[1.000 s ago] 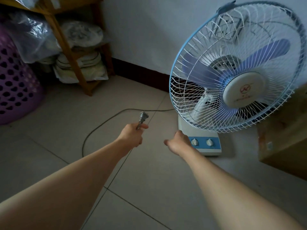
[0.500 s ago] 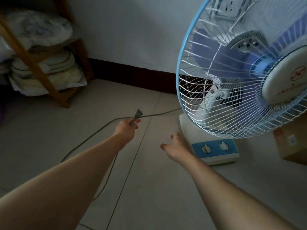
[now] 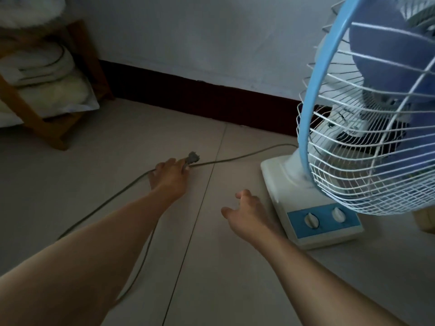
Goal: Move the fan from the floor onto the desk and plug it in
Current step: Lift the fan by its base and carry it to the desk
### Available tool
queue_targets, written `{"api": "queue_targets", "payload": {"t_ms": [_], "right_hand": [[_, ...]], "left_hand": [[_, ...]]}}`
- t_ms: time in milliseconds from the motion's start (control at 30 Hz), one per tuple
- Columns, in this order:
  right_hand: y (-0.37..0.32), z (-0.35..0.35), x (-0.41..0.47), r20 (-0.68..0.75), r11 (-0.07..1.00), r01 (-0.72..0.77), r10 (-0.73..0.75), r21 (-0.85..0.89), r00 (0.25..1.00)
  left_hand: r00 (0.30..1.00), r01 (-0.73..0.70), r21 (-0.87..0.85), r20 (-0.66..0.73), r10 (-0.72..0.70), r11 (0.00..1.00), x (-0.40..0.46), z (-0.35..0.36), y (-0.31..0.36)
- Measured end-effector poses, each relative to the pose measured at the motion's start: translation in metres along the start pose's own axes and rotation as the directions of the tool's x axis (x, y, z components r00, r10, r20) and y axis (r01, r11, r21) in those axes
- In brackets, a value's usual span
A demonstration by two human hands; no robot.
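Two hands are out in front of you, each doing a different job. Your left hand [image 3: 170,176] has its fingers [image 3: 184,164] pinched around the grey plug [image 3: 193,157], low over the floor [image 3: 117,161], likely so the prongs stay off the tiles and the cord [image 3: 235,158] comes along once the fan is lifted. That cord runs from behind the fan base, across the tile seam to the plug, with a second stretch trailing back under your left forearm. Your right hand [image 3: 247,212] is released, fingers spread and relaxed, grasping nothing, just beside the near left corner of the white base [image 3: 277,175]; contact with it I cannot tell. Reads as a reach for a grip under the base. Table fan [image 3: 367,128] stands upright on the floor close to the wall and dark skirting board [image 3: 200,100], blue-rimmed wire guard facing right, two knobs [image 3: 312,220] on the blue panel toward you. No worktop or socket in view, so both the lift and the plugging-in look not yet done. Wooden shelf unit [image 3: 47,128] with folded bedding sits far left, well apart.
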State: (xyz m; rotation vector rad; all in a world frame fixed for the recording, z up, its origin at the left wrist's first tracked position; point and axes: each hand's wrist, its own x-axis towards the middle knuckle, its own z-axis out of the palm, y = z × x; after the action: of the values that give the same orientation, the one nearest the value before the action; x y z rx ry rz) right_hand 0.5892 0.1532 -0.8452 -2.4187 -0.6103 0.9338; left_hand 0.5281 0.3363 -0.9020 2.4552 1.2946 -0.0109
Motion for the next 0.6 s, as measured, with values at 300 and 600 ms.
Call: {"api": "queue_targets", "payload": {"t_ms": [300,600], "right_hand": [[0.001,0.006,0.002,-0.024,1.0,-0.008,0.008,-0.007,1.0],[0.037,-0.015,-0.019,-0.188,0.999,-0.053,0.051,-0.008,0.981]], "left_hand": [[0.988,-0.156,0.269,0.059,0.146,0.95,-0.027,0.028,-0.009],[0.971,0.17,-0.355,0.218,-0.095,0.919,-0.088,0.018,0.044]]}}
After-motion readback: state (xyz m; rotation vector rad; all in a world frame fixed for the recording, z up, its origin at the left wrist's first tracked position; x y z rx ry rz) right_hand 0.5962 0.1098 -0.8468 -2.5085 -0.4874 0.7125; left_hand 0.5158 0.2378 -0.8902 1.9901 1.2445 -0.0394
